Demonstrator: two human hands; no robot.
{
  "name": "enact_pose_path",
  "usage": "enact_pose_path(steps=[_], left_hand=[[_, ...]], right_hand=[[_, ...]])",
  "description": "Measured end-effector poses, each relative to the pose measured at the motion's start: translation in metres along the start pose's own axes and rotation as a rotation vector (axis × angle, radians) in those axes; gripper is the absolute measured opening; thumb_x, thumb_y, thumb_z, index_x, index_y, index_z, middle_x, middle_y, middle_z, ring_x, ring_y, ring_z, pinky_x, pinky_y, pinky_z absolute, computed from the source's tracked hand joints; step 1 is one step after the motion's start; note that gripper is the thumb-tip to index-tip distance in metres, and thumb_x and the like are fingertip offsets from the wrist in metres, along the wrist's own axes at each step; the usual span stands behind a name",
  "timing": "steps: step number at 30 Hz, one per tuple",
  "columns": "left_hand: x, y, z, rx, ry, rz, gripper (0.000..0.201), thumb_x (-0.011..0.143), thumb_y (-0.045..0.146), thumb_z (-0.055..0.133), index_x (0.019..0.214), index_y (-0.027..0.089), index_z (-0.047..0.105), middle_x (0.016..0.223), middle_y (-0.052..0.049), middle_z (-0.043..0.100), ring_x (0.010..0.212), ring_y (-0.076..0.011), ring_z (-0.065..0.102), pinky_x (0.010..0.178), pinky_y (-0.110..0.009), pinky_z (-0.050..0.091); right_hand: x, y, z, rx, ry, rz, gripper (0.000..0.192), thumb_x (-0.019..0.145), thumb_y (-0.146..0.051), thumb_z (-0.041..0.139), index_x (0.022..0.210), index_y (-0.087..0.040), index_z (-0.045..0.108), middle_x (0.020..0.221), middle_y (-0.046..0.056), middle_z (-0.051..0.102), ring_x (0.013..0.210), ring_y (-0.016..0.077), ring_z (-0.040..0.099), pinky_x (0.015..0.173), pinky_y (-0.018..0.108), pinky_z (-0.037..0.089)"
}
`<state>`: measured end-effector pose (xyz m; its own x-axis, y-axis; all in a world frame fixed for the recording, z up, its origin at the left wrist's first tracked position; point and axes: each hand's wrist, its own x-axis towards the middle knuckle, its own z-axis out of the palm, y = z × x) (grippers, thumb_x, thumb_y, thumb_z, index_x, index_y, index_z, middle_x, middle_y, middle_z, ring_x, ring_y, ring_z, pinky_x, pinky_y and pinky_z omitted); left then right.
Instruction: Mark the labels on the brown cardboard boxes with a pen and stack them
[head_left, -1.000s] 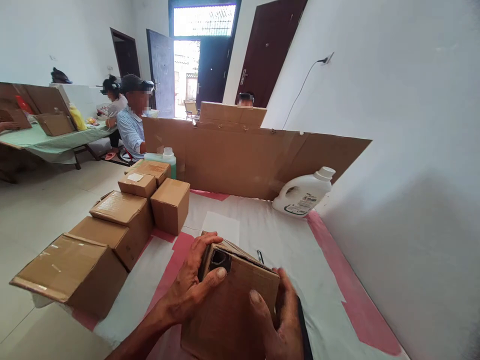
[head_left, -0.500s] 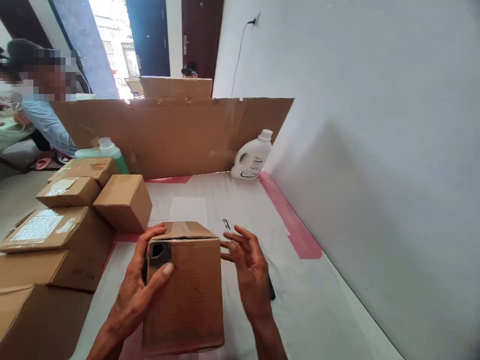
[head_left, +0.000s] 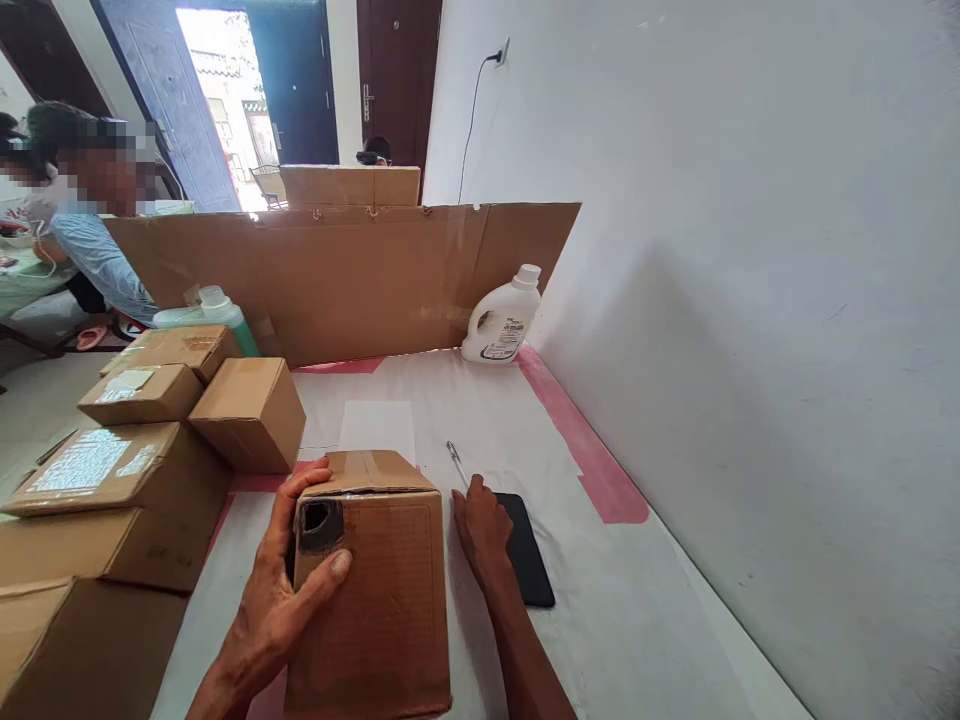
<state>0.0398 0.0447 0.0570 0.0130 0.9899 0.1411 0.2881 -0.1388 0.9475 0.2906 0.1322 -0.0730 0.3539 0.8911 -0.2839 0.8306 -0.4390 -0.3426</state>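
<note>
A brown cardboard box [head_left: 382, 610] stands in front of me, with a dark-edged hole in its upper left corner. My left hand [head_left: 277, 580] grips its left side, thumb on the near face and fingers over the top edge. To the right of the box, my right hand [head_left: 484, 525] is down at the table with its fingers closed around the lower end of a pen [head_left: 456, 458]. A black tablet-like slab [head_left: 531, 560] lies flat beside and partly under my right hand. A white sheet of paper [head_left: 377, 425] lies beyond the box.
Several cardboard boxes [head_left: 135, 470] are stacked on the left. A green liquid bottle [head_left: 236, 325] stands behind them. A white jug [head_left: 504, 320] stands near the upright cardboard panel [head_left: 360, 280]. A wall [head_left: 712, 250] borders the right. Another person [head_left: 105, 240] sits at far left.
My right hand has moved down from beside the box to the pen, and its spread fingers have closed. More of the black slab shows. My left hand still grips the box.
</note>
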Motion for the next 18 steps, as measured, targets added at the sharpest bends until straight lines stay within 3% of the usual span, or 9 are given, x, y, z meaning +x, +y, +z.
enact_pose_path(steps=[3,6,8,10,12,14,16,18], left_hand=[[0.0,0.0,-0.001,-0.039,-0.059,0.01,0.072,0.087,0.056,0.065,0.148,0.033,0.037,0.16,-0.007,0.038,0.144,-0.0366,0.043,0.115,-0.051,0.044],[-0.001,-0.001,-0.001,-0.083,-0.1,-0.002,0.075,0.086,0.057,0.065,0.15,0.033,0.032,0.16,-0.009,0.037,0.139,-0.0362,0.049,0.112,-0.05,0.047],[-0.002,-0.001,-0.001,-0.108,-0.107,-0.012,0.076,0.086,0.054,0.065,0.15,0.034,0.03,0.16,-0.009,0.037,0.138,-0.036,0.05,0.112,-0.051,0.046],[-0.002,-0.001,0.0,-0.142,-0.109,-0.016,0.074,0.086,0.05,0.066,0.149,0.033,0.03,0.159,-0.009,0.037,0.139,-0.0351,0.049,0.114,-0.051,0.044],[-0.001,0.0,0.002,-0.171,-0.099,0.0,0.073,0.084,0.046,0.067,0.148,0.032,0.033,0.157,-0.009,0.039,0.139,-0.0346,0.048,0.116,-0.05,0.041],[0.001,0.002,0.003,-0.174,-0.075,0.015,0.073,0.082,0.044,0.069,0.146,0.029,0.037,0.154,-0.01,0.043,0.139,-0.0353,0.047,0.116,-0.05,0.041],[0.003,0.003,0.004,-0.159,-0.042,0.02,0.073,0.08,0.044,0.07,0.145,0.028,0.04,0.151,-0.011,0.046,0.141,-0.0367,0.046,0.115,-0.051,0.042],[0.003,0.002,0.006,-0.149,-0.016,0.027,0.072,0.08,0.042,0.071,0.145,0.028,0.042,0.151,-0.012,0.045,0.144,-0.0375,0.042,0.117,-0.053,0.039]], right_hand=[[0.016,-0.005,0.0,0.046,0.011,0.026,0.02,0.097,-0.016,0.048,0.109,-0.011,0.064,0.117,0.026,0.071,0.113,0.0338,0.07,0.086,0.039,0.05],[0.02,-0.007,-0.005,0.152,0.018,0.027,0.01,0.086,-0.01,0.056,0.084,-0.013,0.066,0.101,0.025,0.075,0.101,0.0342,0.073,0.08,0.038,0.051],[0.014,-0.006,-0.018,0.261,0.018,-0.012,0.014,0.084,-0.018,0.059,0.071,-0.017,0.06,0.081,0.018,0.075,0.083,0.0308,0.075,0.071,0.036,0.052],[0.002,-0.005,-0.04,0.398,0.041,-0.069,0.024,0.091,-0.034,0.052,0.072,-0.021,0.056,0.065,0.009,0.07,0.065,0.0247,0.071,0.061,0.032,0.051],[-0.015,-0.007,-0.071,0.651,0.135,-0.137,0.032,0.095,-0.05,0.042,0.083,-0.022,0.053,0.065,0.002,0.066,0.059,0.0206,0.068,0.055,0.03,0.051],[-0.037,-0.015,-0.101,1.348,0.303,-0.239,0.033,0.077,-0.05,0.072,0.088,-0.023,0.057,0.067,-0.002,0.066,0.055,0.0186,0.065,0.049,0.027,0.048],[-0.065,-0.031,-0.122,1.651,0.234,-0.366,0.027,0.073,-0.04,0.081,0.084,-0.024,0.062,0.073,-0.003,0.067,0.057,0.0153,0.064,0.045,0.023,0.046],[-0.097,-0.051,-0.125,1.658,0.117,-0.512,0.015,0.08,-0.036,0.079,0.083,-0.026,0.068,0.082,0.0,0.07,0.057,0.0153,0.066,0.041,0.022,0.044]])
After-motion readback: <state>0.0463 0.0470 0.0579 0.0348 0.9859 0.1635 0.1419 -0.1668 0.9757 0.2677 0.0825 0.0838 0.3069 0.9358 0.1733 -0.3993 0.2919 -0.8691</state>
